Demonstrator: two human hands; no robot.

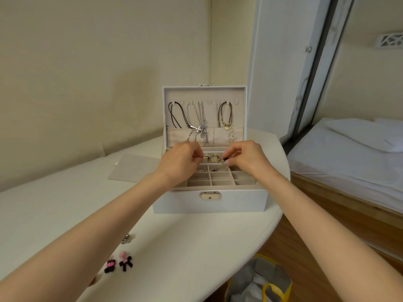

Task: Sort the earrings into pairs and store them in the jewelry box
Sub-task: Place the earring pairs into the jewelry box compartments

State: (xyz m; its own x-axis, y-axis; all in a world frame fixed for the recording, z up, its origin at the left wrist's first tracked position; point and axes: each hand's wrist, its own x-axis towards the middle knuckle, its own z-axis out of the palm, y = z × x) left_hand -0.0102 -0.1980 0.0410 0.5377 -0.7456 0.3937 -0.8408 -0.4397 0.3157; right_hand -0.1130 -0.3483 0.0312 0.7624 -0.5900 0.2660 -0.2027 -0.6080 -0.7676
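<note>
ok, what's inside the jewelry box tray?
Gold earrings at back, tiny pieces one row nearer, front cells bare. Left hand and right hand, pinching a dark piece, hide side cells.

One open jewelry box (209,201) and two hands: a left hand (183,162) and a right hand (246,159) with one small dark earring (226,158). Two pink-and-black bow earrings (110,266) (125,261), one silver piece (125,239), two black cord necklaces (173,115) (225,112).

Arms outstretched, left hand (181,163) with fingers (197,159) curled, right hand (246,159) pinching a dark earring (226,158).
</note>
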